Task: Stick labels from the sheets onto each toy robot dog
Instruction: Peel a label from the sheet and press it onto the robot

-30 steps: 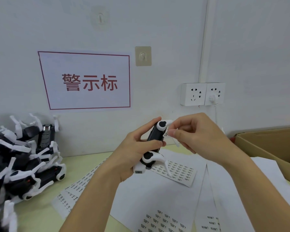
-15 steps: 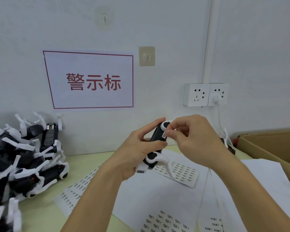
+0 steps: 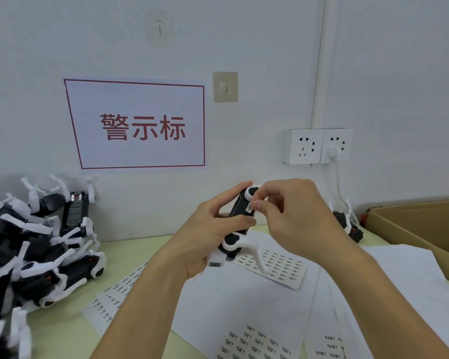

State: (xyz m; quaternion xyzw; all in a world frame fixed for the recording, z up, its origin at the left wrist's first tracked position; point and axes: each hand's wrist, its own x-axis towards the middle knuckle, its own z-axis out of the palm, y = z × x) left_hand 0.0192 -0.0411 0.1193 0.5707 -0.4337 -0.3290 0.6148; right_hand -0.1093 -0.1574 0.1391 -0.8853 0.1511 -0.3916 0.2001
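Toy robot dog is held up at frame centre, above the counter, black body tilted with one white leg hanging toward 5 o'clock. Left hand grips the body, fingers curled round it and thumb lying across its side. Right hand has thumb and forefinger pinched at a small white label lying on the upper flank; judged as the pressing-down step for this unit, label apparently seated but possibly not yet rubbed flat. Below, from 5 to 7 o'clock, label sheets are spread over the counter, several overlapping; many printed labels remain on them, so supply is not the limit. At 9 o'clock a pile of dogs is stacked against the wall; cannot tell whether these are labelled or waiting, since no label on them can be made out. One more dog lies at 3 o'clock behind the right wrist, mostly covered. Cardboard box at 3 o'clock is cut off by the frame edge and its contents are not visible. Progress estimate: one dog at or near done, overall count unknown. Label text is too small to read. Right fingertips cover part of the label edge, so adhesion at that corner is unverified. The pile runs off the left and bottom edges, so its size is undetermined.
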